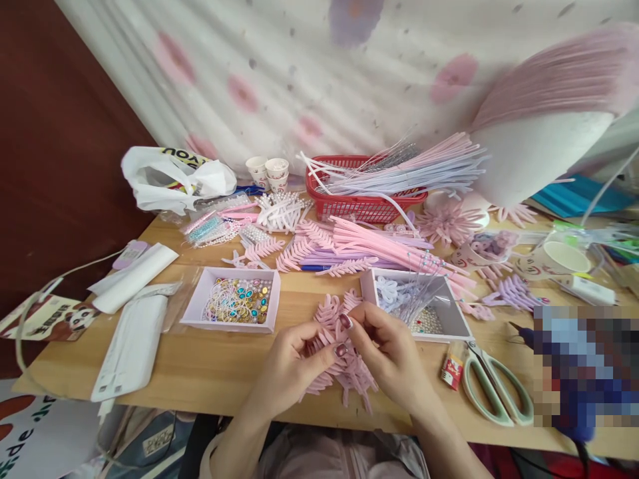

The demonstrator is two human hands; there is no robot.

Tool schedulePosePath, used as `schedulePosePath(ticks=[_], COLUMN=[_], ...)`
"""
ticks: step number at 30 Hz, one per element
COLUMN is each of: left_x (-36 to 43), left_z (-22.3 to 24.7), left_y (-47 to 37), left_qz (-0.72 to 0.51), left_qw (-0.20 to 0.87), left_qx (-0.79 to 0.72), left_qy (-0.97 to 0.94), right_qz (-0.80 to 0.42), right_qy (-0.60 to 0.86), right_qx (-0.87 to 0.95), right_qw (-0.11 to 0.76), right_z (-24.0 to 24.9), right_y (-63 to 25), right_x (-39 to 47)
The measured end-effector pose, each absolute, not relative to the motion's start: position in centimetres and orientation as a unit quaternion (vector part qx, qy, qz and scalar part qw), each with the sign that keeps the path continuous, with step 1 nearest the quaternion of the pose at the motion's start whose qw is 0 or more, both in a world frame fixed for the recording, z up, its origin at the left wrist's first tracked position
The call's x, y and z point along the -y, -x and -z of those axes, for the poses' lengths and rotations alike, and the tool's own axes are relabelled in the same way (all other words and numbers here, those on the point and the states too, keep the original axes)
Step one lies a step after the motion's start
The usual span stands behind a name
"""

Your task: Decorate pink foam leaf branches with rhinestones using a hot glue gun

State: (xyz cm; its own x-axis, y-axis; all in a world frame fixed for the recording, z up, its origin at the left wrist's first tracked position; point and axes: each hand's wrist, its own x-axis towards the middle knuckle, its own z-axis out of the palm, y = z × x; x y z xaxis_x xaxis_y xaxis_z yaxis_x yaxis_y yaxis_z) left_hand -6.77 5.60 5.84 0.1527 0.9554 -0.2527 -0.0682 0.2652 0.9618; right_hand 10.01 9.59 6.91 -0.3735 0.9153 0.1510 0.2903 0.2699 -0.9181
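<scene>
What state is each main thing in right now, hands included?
Left hand: closed on the pink fuzzy piece
Right hand: closed on the same piece
Pink fuzzy piece: held in both hands
Red basket: uncovered, loaded with fuzzy stems
Left box: open, holding beads
Right box: open, holding beads and pale pieces
Scissors: lying flat, blade opening unclear
Blue glue gun: cord attached, on or off unclear
White plastic bag: crumpled

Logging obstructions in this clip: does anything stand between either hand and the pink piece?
Nothing visible does: the left hand and right hand both have fingers on the pink piece. The right box stands beyond the right hand, not between.
</scene>
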Motion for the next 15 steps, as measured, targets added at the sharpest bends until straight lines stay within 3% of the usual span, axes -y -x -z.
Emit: schedulePosePath(ticks=[10, 15], left_x=[-5.6, -5.2], left_z=[-5.9, -5.9], left_y=[6.0, 5.8], left_qz=[-0.413, -0.404], left_qw=[0.618, 0.617], left_qx=[-0.506, -0.505], left_qy=[-0.438, -0.448], right_qz=[-0.518, -0.523], right_qy=[0.41, 0.376], right_qx=[0.652, 0.709], right_qw=[0.372, 0.287], right_z=[-6.6, -7.0], right_y=[-10.9, -11.5], right_x=[-9.9, -10.2])
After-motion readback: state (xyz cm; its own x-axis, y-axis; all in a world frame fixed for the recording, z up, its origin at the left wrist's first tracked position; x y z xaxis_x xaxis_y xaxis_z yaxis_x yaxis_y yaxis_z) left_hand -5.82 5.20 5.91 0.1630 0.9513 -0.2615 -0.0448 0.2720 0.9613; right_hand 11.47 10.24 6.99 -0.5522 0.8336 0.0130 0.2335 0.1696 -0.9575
